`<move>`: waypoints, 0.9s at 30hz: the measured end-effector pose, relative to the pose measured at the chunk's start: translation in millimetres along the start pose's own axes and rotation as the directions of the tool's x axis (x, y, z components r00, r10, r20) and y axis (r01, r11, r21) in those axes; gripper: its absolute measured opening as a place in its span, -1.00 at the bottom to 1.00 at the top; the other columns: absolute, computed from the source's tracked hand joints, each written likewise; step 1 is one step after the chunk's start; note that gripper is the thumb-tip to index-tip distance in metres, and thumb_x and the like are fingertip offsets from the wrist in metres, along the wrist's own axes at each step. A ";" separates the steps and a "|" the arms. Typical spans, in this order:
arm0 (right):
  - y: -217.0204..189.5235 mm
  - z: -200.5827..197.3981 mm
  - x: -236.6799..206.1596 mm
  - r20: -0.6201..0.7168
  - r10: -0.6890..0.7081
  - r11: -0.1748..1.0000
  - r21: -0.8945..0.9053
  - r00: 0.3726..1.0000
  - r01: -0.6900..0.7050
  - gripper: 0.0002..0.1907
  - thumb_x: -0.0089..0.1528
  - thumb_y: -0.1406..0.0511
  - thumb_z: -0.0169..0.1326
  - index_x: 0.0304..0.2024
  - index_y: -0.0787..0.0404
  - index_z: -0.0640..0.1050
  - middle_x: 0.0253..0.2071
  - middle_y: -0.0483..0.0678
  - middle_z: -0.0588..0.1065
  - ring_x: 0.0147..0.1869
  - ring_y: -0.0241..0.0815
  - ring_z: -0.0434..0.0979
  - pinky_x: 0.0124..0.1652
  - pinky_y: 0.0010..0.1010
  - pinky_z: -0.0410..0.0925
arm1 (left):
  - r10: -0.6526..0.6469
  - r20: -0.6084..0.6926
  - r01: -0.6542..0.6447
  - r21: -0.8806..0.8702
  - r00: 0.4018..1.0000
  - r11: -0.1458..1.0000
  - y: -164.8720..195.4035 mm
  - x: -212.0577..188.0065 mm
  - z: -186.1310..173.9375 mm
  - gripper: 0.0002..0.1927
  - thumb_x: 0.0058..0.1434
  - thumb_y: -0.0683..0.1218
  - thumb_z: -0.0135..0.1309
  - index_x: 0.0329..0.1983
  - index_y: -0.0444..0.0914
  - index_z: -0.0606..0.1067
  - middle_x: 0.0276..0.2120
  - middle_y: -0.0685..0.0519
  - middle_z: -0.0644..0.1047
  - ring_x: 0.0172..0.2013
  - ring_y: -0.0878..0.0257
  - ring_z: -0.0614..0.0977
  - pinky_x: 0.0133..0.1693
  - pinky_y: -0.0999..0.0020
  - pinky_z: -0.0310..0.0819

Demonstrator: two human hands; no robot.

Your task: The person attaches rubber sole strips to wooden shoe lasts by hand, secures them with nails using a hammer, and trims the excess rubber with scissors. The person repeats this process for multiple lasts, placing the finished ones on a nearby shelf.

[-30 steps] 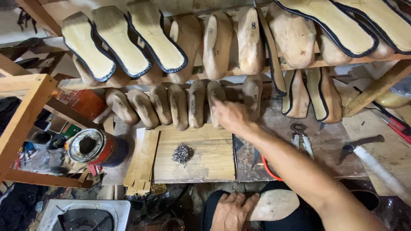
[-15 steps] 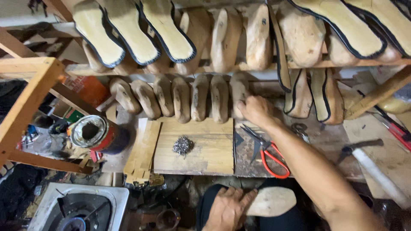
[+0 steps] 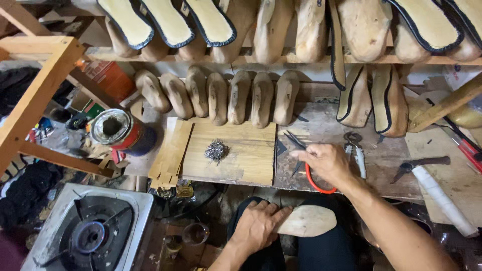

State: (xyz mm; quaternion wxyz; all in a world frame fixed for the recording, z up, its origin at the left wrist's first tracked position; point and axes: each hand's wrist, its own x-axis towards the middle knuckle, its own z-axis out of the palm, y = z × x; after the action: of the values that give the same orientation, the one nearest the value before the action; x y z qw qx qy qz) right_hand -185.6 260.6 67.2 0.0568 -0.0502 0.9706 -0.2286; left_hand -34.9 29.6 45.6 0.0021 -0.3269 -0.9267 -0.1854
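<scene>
Head view: right hand (image 3: 326, 161) closed around red-handled scissors (image 3: 307, 165), blades flat on workbench (image 3: 381, 160). Left hand (image 3: 258, 226) rests palm-down, loosely open, on one wooden shoe last (image 3: 307, 221) lying on the lap below the bench. Left of scissors: one plywood board (image 3: 241, 155) with one pile of small nails (image 3: 216, 150). Behind board: seven bare lasts (image 3: 238, 95) in a row. Right of scissors: one pair of pliers (image 3: 355, 148). Far left of board: one open glue can (image 3: 118, 131), one gas burner (image 3: 90, 231).
</scene>
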 end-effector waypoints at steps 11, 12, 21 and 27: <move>-16.5 44.6 -8.7 0.106 -0.307 0.722 0.674 0.946 0.158 -0.69 0.34 0.30 -0.03 0.07 0.24 0.59 -0.14 -0.01 0.68 -0.18 -0.26 0.72 -0.23 -0.48 0.56 | -0.006 -0.008 0.006 -0.005 1.000 1.000 -9.0 -7.1 -7.7 -0.16 -0.22 -0.06 0.39 0.26 -0.14 0.47 -0.19 0.02 0.56 -0.14 0.06 0.57 -0.13 0.13 0.42; -18.8 46.0 -11.7 0.125 -0.342 0.728 0.662 0.931 0.178 -0.65 0.35 0.33 -0.07 0.15 0.23 0.56 -0.07 0.01 0.68 -0.10 -0.26 0.74 -0.18 -0.47 0.57 | -0.008 -0.013 0.008 -0.003 1.000 1.000 -8.8 -7.1 -7.7 -0.16 -0.22 -0.06 0.39 0.25 -0.14 0.47 -0.18 0.03 0.57 -0.14 0.06 0.57 -0.13 0.13 0.42; -4.0 46.9 -57.1 0.001 -0.423 0.632 0.717 0.906 0.295 -0.61 0.37 0.37 -0.12 0.20 0.32 0.52 -0.03 0.08 0.68 -0.01 -0.18 0.73 -0.10 -0.42 0.54 | -0.010 -0.006 0.010 0.012 1.000 1.000 -4.6 -7.6 -1.0 -0.21 -0.19 -0.06 0.39 0.22 -0.12 0.48 -0.19 0.03 0.57 -0.15 0.07 0.57 -0.12 0.12 0.42; 32.1 36.4 -92.0 0.094 -0.348 0.635 0.756 0.933 0.160 -0.61 0.36 0.32 -0.20 0.14 0.35 0.50 -0.12 0.02 0.69 -0.16 -0.25 0.72 -0.22 -0.44 0.52 | -0.046 0.083 0.046 0.002 0.995 0.999 0.3 -4.3 -0.2 -0.19 -0.18 -0.08 0.41 0.24 -0.15 0.45 -0.19 -0.02 0.55 -0.17 0.02 0.56 -0.13 0.11 0.42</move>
State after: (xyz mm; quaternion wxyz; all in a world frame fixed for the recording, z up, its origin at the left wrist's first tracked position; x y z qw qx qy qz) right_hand -92.1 284.6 28.4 0.1515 -0.1860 0.7643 -0.5985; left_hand -31.3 27.1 45.3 -0.0407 -0.3126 -0.9334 -0.1716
